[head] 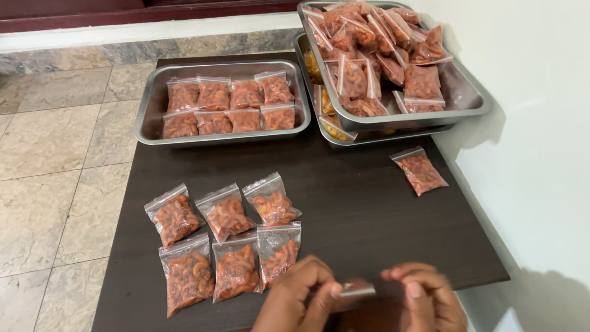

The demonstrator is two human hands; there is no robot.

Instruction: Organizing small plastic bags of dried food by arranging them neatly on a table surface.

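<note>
Dark brown worktop [344, 203], seen from above, standing on a pale tiled floor [55, 160] with a white wall [534, 154] along its right edge.

At the far right corner, two steel trays are stacked: the upper tray [470, 98] is heaped with small clear bags of orange-red snack, and the lower tray [326, 132] beneath it shows yellowish packets at its left side.

At the far left, a third steel tray [147, 117] holds eight filled bags laid flat in two rows of four.

Near the front left corner, six filled bags [224, 243] lie directly on the worktop in two rows of three, close together, some touching or overlapping.

A single filled bag [420, 171] lies alone near the right edge, just in front of the stacked trays and well apart from the six.

At the front edge, the left hand [295, 298] and the right hand [427, 298] are raised side by side, a little right of the six bags.

Between them is a small bag [358, 289], its clear top strip stretched from one hand to the other. Each hand pinches one end of that strip with thumb and fingertips closed on it; the bag's filled part hangs below, blurred and partly hidden by the hands.
</note>
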